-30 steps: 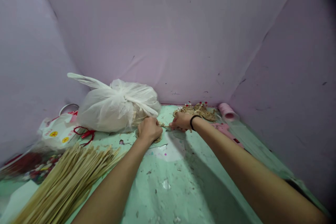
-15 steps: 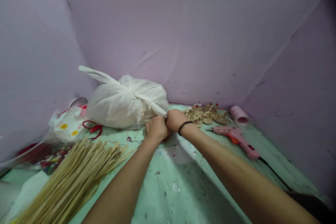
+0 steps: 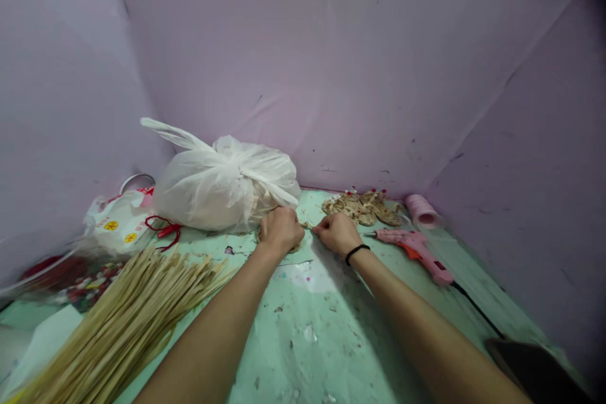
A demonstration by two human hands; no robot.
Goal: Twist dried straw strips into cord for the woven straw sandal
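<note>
My left hand (image 3: 283, 229) is closed over a tan woven straw piece (image 3: 297, 247), pressing it to the green tabletop. Only the curved edges of that piece show beneath the hand. To its right, my right hand (image 3: 338, 233), with a black band at the wrist, pinches the end of a short tan strand (image 3: 307, 225). This strand spans the small gap between both hands. Behind the right hand lies a cluster of coiled straw pieces (image 3: 364, 208) with red and white bead-like tips. A pink glue gun (image 3: 419, 249) rests right of that hand.
A knotted white plastic bag (image 3: 213, 192) sits behind my left hand. Left of my arms are a bundle of flat straw strips (image 3: 137, 315), red cord (image 3: 166, 229) and a printed bag (image 3: 120, 221). A pink thread spool (image 3: 423, 211) stands by the wall; a dark flat object (image 3: 534, 366) is lower right.
My right hand has moved right and slightly down, away from my left hand, with a strand now showing between them. My left hand stays on the straw piece. The view shifts slightly.
</note>
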